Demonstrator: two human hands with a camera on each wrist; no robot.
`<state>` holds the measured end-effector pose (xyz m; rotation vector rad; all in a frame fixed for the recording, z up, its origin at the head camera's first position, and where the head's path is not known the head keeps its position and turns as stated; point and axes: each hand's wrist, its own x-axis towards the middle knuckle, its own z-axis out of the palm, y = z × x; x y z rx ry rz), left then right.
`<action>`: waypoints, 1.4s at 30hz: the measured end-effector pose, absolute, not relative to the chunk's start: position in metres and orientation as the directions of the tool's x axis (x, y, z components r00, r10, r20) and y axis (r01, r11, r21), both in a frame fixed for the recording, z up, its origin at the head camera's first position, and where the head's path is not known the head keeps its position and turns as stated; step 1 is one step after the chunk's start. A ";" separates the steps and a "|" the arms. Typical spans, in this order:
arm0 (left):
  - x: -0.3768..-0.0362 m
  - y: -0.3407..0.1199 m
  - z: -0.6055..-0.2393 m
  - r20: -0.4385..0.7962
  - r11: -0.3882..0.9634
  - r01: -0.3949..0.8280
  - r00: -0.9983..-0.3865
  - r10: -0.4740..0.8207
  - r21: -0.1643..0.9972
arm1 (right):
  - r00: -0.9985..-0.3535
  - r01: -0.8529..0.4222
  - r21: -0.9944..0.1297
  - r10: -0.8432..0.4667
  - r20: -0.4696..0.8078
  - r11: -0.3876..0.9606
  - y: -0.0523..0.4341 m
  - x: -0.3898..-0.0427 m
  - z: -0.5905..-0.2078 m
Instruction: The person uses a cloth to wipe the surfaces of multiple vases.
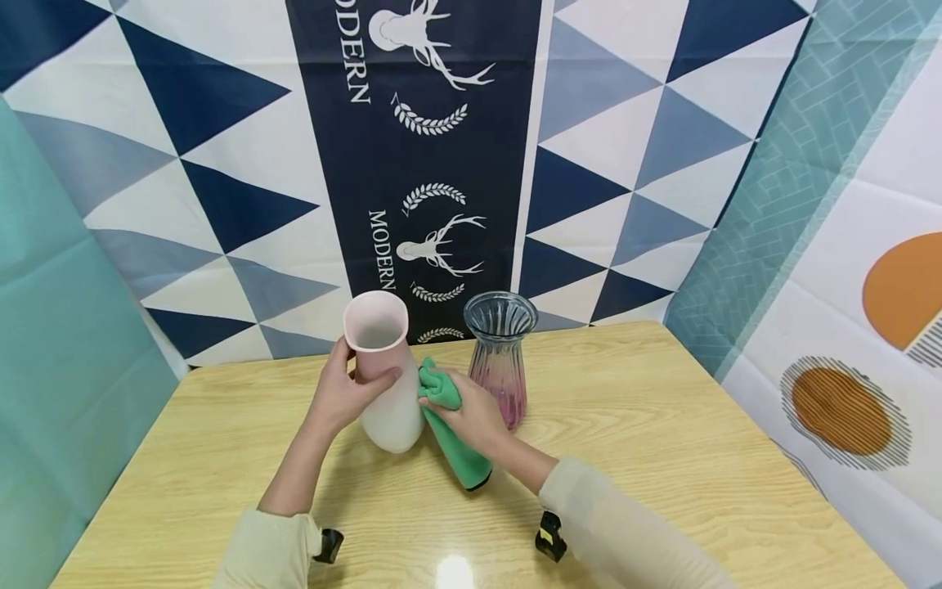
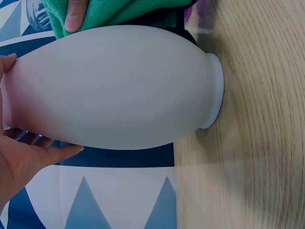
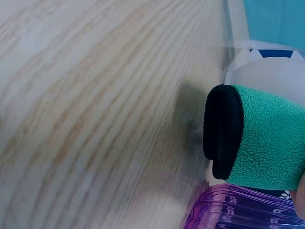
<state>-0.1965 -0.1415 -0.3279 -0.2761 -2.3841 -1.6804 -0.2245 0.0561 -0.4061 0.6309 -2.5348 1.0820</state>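
A pink-to-white vase (image 1: pixel 386 372) stands on the wooden table (image 1: pixel 662 458). My left hand (image 1: pixel 346 393) grips its neck, thumb on the near side. In the left wrist view the vase (image 2: pixel 119 88) fills the frame, with my left palm (image 2: pixel 24 152) under its neck. My right hand (image 1: pixel 471 413) holds a green cloth (image 1: pixel 449 425) with a black edge and presses it against the vase's right side. A thumb (image 2: pixel 76 14) on the green cloth (image 2: pixel 119 12) shows at the top of that view. The right wrist view has the cloth's hanging end (image 3: pixel 257 138) above the table.
A ribbed glass vase (image 1: pixel 502 360) with a purple tint stands just right of my right hand; its base (image 3: pixel 243 210) shows in the right wrist view. Patterned cloth backdrops (image 1: pixel 412 147) rise behind and beside the table.
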 end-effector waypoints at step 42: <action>-0.200 -0.144 -0.331 0.266 0.305 0.264 -0.963 0.037 0.915 | -0.886 -0.459 -0.610 -0.278 0.371 0.646 0.064 -0.222 -0.418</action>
